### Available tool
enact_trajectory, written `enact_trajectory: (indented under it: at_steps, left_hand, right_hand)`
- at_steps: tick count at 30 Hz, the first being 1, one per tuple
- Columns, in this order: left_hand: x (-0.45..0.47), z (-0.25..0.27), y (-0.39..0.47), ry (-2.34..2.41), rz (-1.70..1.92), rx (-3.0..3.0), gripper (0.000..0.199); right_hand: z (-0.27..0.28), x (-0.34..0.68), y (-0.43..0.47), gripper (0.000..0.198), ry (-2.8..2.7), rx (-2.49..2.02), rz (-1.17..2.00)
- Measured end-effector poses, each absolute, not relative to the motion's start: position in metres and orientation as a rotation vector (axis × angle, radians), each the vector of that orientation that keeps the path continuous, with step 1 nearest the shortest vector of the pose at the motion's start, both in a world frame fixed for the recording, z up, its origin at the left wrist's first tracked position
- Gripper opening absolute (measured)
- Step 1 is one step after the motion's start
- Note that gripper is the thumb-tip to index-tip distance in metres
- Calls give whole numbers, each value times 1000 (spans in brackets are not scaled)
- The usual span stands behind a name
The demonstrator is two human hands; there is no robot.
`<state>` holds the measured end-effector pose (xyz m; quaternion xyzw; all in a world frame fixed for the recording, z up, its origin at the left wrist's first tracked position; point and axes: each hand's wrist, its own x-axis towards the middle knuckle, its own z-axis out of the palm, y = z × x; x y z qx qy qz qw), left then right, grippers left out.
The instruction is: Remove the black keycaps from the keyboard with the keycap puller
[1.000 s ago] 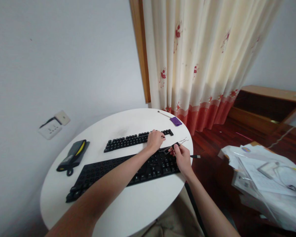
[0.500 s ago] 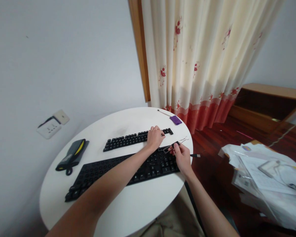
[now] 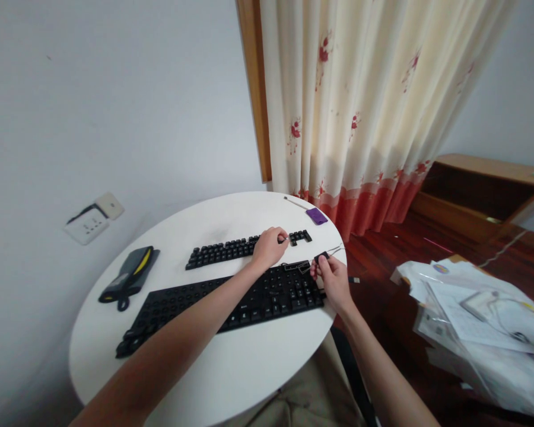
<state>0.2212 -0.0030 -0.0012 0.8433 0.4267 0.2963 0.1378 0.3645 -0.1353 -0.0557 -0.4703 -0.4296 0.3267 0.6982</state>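
The left hand point(image 3: 269, 246) slid leftward, pinching a dark piece point(image 3: 282, 239), while the right hand point(image 3: 333, 279) grips a bent-wire tool point(image 3: 321, 257) (black-handled).

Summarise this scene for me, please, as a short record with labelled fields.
Left hand: pinches a small dark piece, too small to identify, over the keycap rows
Right hand: holds a black-handled wire tool above the keyboard's right end
Keyboard: black, flat on the white table, nearer the person than the keycap rows; partly hidden by the left forearm
Table's left side: grey pouch with a yellow strip
Table's far right: purple item, thin stick
Background: floral curtain, wall socket
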Motion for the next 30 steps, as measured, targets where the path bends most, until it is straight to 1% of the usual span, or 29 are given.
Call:
enact_trajectory:
  at_steps: [3, 6, 8, 12, 17, 20, 26, 30]
  left_hand:
    - [204, 1, -29, 996, 744, 2430, 12]
    - [192, -1, -57, 871, 603, 2412, 16]
    - [188, -3, -71, 790, 557, 2416, 15]
    - [187, -11, -82, 683, 594, 2478, 7]
    - [188, -21, -81, 642, 608, 2500, 11]
    - [188, -24, -82, 657, 598, 2488, 8]
    - [188, -23, -85, 703, 620, 2436, 14]
    - [190, -23, -85, 734, 618, 2446, 12]
  right_hand:
    - [-49, 373, -139, 36, -1184, -1165, 674]
    - [-41, 376, -142, 32, -1414, -1226, 554]
    - [-36, 375, -142, 30, -1556, -1244, 487]
    - [-29, 368, -142, 27, -1771, -1285, 415]
    - [-28, 365, -143, 20, -1959, -1275, 411]
    - [-34, 365, -144, 21, -1921, -1256, 432]
    - [-51, 364, -144, 31, -1489, -1326, 541]
    - [-55, 366, -141, 32, -1461, -1296, 586]
